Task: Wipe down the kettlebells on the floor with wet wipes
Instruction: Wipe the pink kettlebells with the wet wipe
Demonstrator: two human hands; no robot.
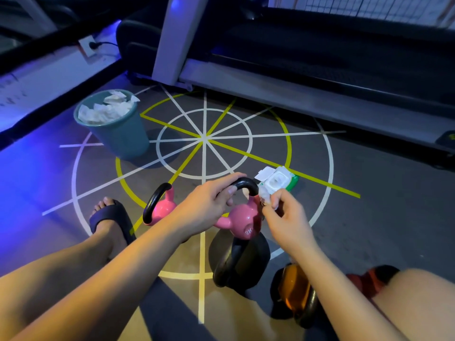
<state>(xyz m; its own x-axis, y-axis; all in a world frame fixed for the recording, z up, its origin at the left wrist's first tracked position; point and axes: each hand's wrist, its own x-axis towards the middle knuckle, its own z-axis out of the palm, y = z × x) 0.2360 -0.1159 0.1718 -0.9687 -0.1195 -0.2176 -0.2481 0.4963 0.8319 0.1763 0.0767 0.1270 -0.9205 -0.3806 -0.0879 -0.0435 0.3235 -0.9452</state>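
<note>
My left hand (209, 203) grips the black handle of a pink kettlebell (243, 221) marked 2K, holding it tilted above the floor. My right hand (283, 217) pinches a crumpled white wet wipe (264, 194) against the right end of that handle. A second pink kettlebell (160, 205) lies on the floor to the left. Below the lifted one stands a black kettlebell (240, 259), and an orange kettlebell (294, 291) sits near my right knee. The wet wipe pack (278, 180), lid open, lies on the floor just beyond my hands.
A teal bin (118, 129) full of used wipes stands at the left on the floor markings. A treadmill (307, 77) runs along the back right. My foot in a dark slipper (110, 217) rests left of the kettlebells. A wall socket (87, 46) is far left.
</note>
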